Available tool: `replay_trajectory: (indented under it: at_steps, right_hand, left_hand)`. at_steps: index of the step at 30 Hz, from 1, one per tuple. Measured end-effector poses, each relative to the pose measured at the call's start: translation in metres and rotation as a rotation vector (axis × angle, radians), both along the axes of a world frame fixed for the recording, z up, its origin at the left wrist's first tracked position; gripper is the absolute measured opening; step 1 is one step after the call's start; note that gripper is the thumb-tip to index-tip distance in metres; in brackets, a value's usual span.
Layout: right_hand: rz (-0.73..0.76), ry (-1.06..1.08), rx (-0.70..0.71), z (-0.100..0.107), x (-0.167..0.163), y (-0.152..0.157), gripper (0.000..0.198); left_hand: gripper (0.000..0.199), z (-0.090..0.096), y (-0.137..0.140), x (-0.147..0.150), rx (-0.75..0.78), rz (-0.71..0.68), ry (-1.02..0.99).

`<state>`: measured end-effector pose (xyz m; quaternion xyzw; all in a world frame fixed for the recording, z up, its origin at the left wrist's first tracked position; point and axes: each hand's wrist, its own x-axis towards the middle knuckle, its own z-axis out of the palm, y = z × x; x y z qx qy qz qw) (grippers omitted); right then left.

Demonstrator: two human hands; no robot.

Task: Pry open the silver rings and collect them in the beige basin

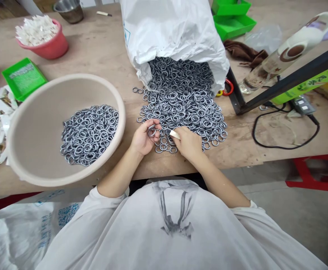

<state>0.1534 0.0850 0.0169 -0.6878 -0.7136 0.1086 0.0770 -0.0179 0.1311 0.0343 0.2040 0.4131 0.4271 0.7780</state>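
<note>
My left fingers (154,122) curl around rings (152,132); my right fingers (184,132) clamp a handle (175,134). Left of both, the heap (90,133) in the tub (121,112) looks done; just ahead, the pile (180,107) spilling from the sack (175,30) seems left.

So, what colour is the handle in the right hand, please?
The handle is cream, in the head view.
</note>
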Motion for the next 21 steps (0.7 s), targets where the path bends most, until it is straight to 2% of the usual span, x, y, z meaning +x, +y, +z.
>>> replay_trajectory:
  at_steps: [6, 10, 15, 18, 21]
  right_hand:
    - [0.067, 0.02, -0.021, -0.002, -0.003, -0.015, 0.031]
    - [0.077, -0.05, -0.045, -0.003, -0.005, -0.018, 0.03]
    - [0.112, -0.018, -0.065, -0.003, -0.004, -0.019, 0.028]
    - [0.051, 0.203, 0.034, -0.006, 0.001, -0.017, 0.022]
    - [-0.083, 0.678, 0.176, -0.008, 0.004, -0.013, 0.022]
  left_hand:
    - [0.017, -0.001, 0.003, -0.001, -0.065, 0.007, -0.048]
    - [0.021, -0.003, 0.004, -0.003, -0.054, 0.009, -0.037]
    - [0.021, -0.005, 0.004, -0.003, -0.029, 0.0, -0.023]
    - [0.022, -0.007, 0.002, -0.001, 0.004, 0.004, 0.013]
    - [0.027, -0.01, -0.005, 0.004, 0.087, -0.033, 0.111]
